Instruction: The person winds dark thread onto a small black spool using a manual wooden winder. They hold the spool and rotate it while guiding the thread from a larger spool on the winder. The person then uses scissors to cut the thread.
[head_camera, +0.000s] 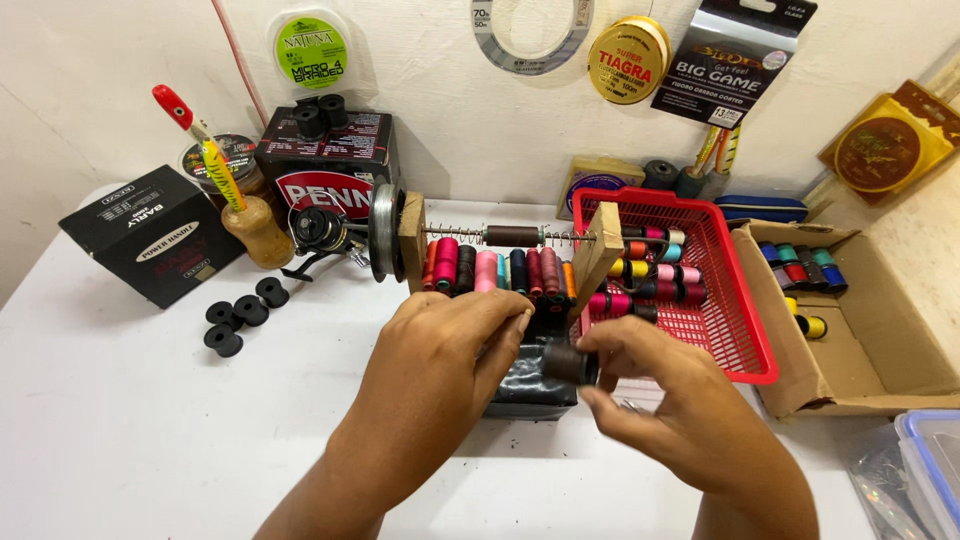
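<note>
Right hand (668, 400) pinches dark brown spool (566, 362) at fingertips | left hand (445, 355) curled just beside it, grasp unclear | four black bobbins (243, 314) on table (150, 430)

I count these packages and labels from my remote view:

- Black box (150, 233), white label panels, far left on the white table, tilted.
- Black box with a red and white oval emblem (335, 165), behind the wooden frame, against the wall.
- Round green label on a clear spool pack (311, 50), hung on the wall, upper left.
- Clear round line pack (530, 35), wall, top centre.
- Yellow round spool with a red-lettered label (627, 60), wall, beside it.
- Black hanging card packet (730, 62), wall, upper right.
- Yellow and brown flat pack (888, 142), far right wall.
- Open brown cardboard box (850, 375), right of the red basket, holding coloured thread spools.
</note>
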